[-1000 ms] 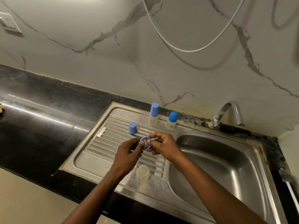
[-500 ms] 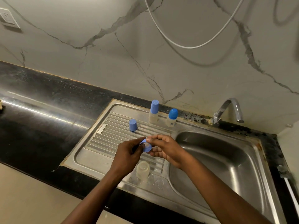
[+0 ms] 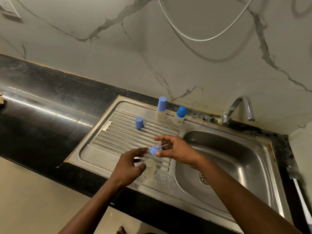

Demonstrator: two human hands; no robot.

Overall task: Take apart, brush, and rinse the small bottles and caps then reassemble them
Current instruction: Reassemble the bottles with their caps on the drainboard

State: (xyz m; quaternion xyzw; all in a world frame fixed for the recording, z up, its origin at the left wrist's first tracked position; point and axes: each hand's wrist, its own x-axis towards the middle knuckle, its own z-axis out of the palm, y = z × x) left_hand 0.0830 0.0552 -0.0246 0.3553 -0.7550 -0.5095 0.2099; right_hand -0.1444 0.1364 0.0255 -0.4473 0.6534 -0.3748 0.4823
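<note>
A socket plate (image 3: 9, 8) is seen at the far left on the marbled wall. Below it the black worktop (image 3: 42, 105) runs to the right, with a steel sink (image 3: 87, 154) set into it. On the ribbed drainboard (image 3: 118, 132), toward its back left corner, a loose blue cap (image 3: 139, 122) is stood upright. Over the front edge of the drainboard the left hand (image 3: 128, 168) is held with its fingers loosely spread and nothing gripped in them. Just beside its fingertips an uncapped clear bottle (image 3: 150, 168) is stood on the steel; whether it is touched cannot be told. Slightly above and to the right, a blue collar (image 3: 155, 150) with a clear teat (image 3: 158, 144) is pinched between the thumb and fingers of the right hand (image 3: 179, 149), which is raised over the right edge of the drainboard, next to the basin. A thin white stick (image 3: 164, 145) is seen among those fingers. At the back rim of the sink a tall bottle (image 3: 161, 114) with a blue cylindrical cap is stood, and near it to the right a short bottle (image 3: 179, 118) with a rounded blue cap. A white cable (image 3: 194, 36) is looped on the wall above. Further right the basin (image 3: 236, 157) and its drain (image 3: 203, 179) are found, with a metal tap (image 3: 236, 107) at the back corner. At the right edge of the worktop a white-handled brush (image 3: 298, 188) is laid.
</note>
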